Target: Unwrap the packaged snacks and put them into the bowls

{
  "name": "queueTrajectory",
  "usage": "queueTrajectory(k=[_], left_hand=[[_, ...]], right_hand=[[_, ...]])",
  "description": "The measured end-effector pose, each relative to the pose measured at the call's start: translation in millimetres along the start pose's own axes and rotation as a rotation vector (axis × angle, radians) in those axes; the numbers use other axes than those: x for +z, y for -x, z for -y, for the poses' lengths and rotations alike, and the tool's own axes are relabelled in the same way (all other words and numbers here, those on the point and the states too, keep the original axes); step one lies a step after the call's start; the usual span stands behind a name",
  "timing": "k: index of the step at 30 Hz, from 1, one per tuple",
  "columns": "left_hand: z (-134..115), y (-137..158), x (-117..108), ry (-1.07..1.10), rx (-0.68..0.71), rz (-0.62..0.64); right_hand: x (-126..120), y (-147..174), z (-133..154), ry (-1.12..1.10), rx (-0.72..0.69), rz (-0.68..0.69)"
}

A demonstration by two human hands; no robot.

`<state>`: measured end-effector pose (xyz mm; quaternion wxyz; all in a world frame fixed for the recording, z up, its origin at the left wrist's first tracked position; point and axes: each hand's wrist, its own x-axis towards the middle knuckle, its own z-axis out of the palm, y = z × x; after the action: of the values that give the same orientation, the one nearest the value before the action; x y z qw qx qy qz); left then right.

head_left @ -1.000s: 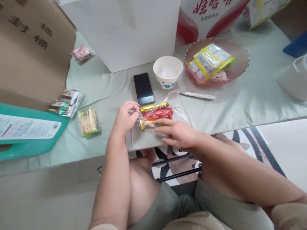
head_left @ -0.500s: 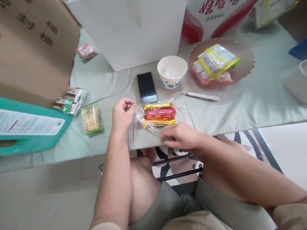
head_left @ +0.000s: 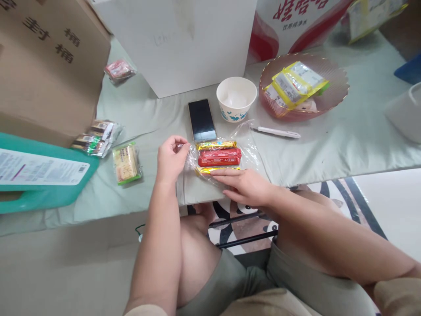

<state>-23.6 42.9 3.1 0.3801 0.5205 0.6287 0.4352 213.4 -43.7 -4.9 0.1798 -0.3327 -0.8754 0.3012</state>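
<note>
Two hands: both reach in over the front edge of a cloth-covered table (head_left: 148,186), with small packets between them
Left hand (head_left: 171,159): fingers curled, thumb and forefinger pinching the left end of the clear film (head_left: 191,159)
Red packet (head_left: 219,157): lies in the middle of the clear film, between the upper yellow packet (head_left: 216,145) and the lower yellow packet (head_left: 204,170)
Right hand (head_left: 248,186): fingers stretched leftward over the lower yellow packet, grasping nothing; how firmly they touch cannot be told
Changes, left side: the left hand sits slightly nearer the packets than half a second ago
Changes, right side: the fingers, then curled beside the lower yellow packet, now extend across it and hide its right part
Room at left: bare cloth separates the biscuit packet (head_left: 126,163) from the left hand
Far side: the phone (head_left: 201,120) is just beyond the upper yellow packet, the paper bowl (head_left: 232,112) to its right
Room at right: the pen (head_left: 278,132) lies by the film's far corner, open cloth beyond it
</note>
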Motion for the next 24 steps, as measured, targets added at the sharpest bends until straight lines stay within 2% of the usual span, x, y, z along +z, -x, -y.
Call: queueTrajectory(k=[5, 11, 13, 15, 18, 20, 22, 24], left_hand=[[0.8, -1.9, -0.8, 0.055, -0.021, -0.060], [-2.7, -7.8, 1.5, 0.151, -0.092, -0.274], [-1.6, -10.1, 0.9, 0.191, -0.094, -0.291], [0.6, -11.3, -2.1, 0.239, -0.076, -0.205], [5.1, -10.8, -9.8, 0.246, -0.032, 0.061], [7.6, -9.5, -13.8, 0.205, -0.020, 0.210], [8.1, -8.0, -14.9, 0.182, -0.016, 0.281], [5.5, -6.7, -13.1, 0.179, -0.026, 0.267]], right_hand=[[0.7, -0.2, -0.7, 0.018, -0.002, -0.004], [1.8, -1.3, -4.6, 0.005, 0.013, -0.019], [1.7, -0.8, -6.0, -0.014, 0.011, -0.023], [1.7, -0.5, -6.9, -0.031, 0.012, -0.025], [0.8, -1.6, -6.7, -0.056, -0.013, -0.062], [-1.0, -3.3, -5.7, -0.094, -0.061, -0.134], [-4.0, -5.0, -4.4, -0.147, -0.107, -0.243], [-7.6, -6.2, -3.6, -0.176, -0.095, -0.373]])
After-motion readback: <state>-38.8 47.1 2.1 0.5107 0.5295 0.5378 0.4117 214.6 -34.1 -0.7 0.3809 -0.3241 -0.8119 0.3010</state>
